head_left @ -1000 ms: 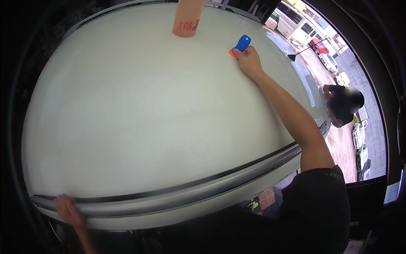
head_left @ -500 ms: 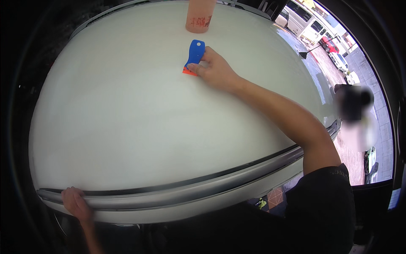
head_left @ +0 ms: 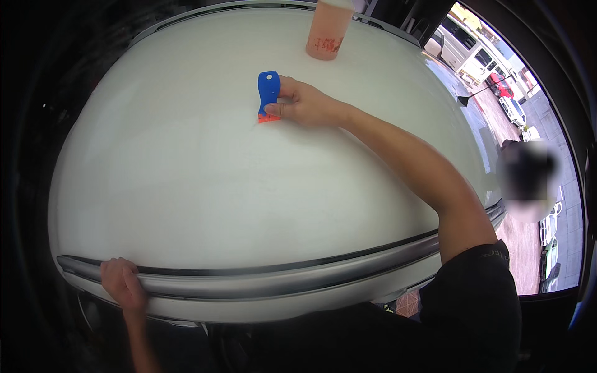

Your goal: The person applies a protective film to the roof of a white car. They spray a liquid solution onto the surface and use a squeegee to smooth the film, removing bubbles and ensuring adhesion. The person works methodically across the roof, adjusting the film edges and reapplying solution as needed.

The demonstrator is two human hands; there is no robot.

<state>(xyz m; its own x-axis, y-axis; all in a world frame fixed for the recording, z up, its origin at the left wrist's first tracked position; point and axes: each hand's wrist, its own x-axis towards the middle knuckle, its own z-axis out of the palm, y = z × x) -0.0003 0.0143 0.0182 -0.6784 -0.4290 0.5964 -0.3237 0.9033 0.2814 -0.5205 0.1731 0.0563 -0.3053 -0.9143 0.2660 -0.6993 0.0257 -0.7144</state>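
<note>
A white car roof [head_left: 186,180] fills most of the view. My right hand [head_left: 305,105] grips a blue scraper [head_left: 268,90] with an orange-red edge, and that edge rests on the roof around its upper middle. Faint marks show on the surface just beside the edge. At the near left, my left hand [head_left: 124,283] is wrapped round the grey roof rail [head_left: 261,280].
A translucent, pinkish-orange plastic container [head_left: 326,34] with reddish print stands toward the roof's far side. Another roof rail [head_left: 230,6] runs along the far edge. Through the opening at right are a blurred person [head_left: 528,177], a white van [head_left: 460,50] and parked cars.
My right hand has moved the scraper a little to the left and toward me across the roof. The view has shifted slightly. My left hand keeps its hold on the rail.
</note>
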